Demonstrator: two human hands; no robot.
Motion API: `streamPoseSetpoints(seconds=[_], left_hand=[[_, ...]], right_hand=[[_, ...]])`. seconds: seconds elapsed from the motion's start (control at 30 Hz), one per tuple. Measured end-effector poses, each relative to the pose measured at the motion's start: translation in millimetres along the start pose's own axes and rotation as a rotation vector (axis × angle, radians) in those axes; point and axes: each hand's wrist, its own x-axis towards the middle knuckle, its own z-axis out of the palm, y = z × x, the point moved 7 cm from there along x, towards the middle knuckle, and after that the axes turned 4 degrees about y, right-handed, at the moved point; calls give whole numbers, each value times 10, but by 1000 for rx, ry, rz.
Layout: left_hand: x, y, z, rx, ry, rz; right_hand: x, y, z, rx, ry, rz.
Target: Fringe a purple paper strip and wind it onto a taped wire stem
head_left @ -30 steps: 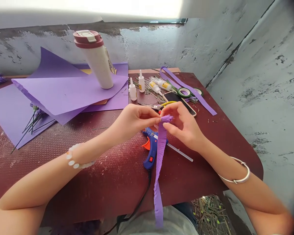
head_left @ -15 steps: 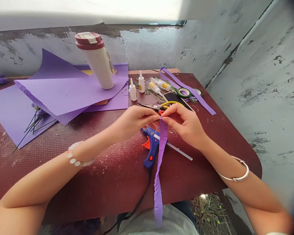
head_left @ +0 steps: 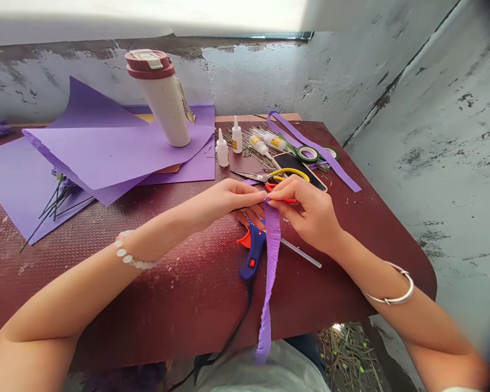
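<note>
My left hand (head_left: pixel 239 200) is closed in a pinch on a thin dark stem (head_left: pixel 242 208), whose tip meets the top of a purple fringed paper strip (head_left: pixel 273 234). At that same end, the thumb and fingertips of my right hand (head_left: pixel 304 204) press on the strip. The strip hangs down past the table edge, slightly twisted. Below my hands lies a blue glue gun (head_left: pixel 253 256) with an orange trigger and a clear glue stick out of its back; its nozzle is hidden. Just beyond my fingers are scissors (head_left: pixel 289 173) with yellow and red handles, partly covered by my right hand.
Purple paper sheets (head_left: pixel 118 155) with a tumbler (head_left: pixel 163 103) standing on them fill the left. Several glue bottles (head_left: pixel 237 139), a phone (head_left: pixel 298 169), green tape rolls (head_left: pixel 307 154) and a purple strip (head_left: pixel 330 160) lie at the back. The glue gun's cord (head_left: pixel 237 332) runs over the front edge.
The strip's top end is now gathered against the stem. My left fingers have spread lower beneath it, and the strip's lower end has risen slightly. My right hand has shifted a little lower.
</note>
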Motion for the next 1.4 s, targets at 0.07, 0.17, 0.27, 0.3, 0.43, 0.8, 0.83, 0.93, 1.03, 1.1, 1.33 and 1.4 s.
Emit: streamPoseSetpoints(seconds=[0.07,0.17,0.27,0.3,0.43,0.8,0.83,0.93,1.03,1.1,1.33,1.4], left_hand=[[4,1,6,-25,-18,6],[11,9,-6,-3,2,19],[14,32,-41,40,64,39],[14,43,-50,50,80,50],[10,75,-62,95,113,110],[-83,172,-87,365,278,346],[-86,178,-90,384,283,349],[-89,191,-98,408,289,361],[-87,190,-99,405,281,367],[-88,192,-98,414,283,375],[-97,241,-53,564,291,397],[-90,252,-40,545,231,385]], right_hand=[[3,-40,-9,-11,3,-39],[3,-42,-19,-38,-7,-10],[-6,44,-24,-10,-26,144],[-14,80,-19,33,-35,206],[-43,169,59,223,-115,359],[-48,174,19,70,-74,320],[-42,156,14,49,-72,300],[-22,108,2,7,-73,235],[-5,69,1,-18,-100,160],[2,50,-3,-44,-105,105],[-12,-15,0,-122,-59,-71],[-15,-18,0,-118,-51,-74]])
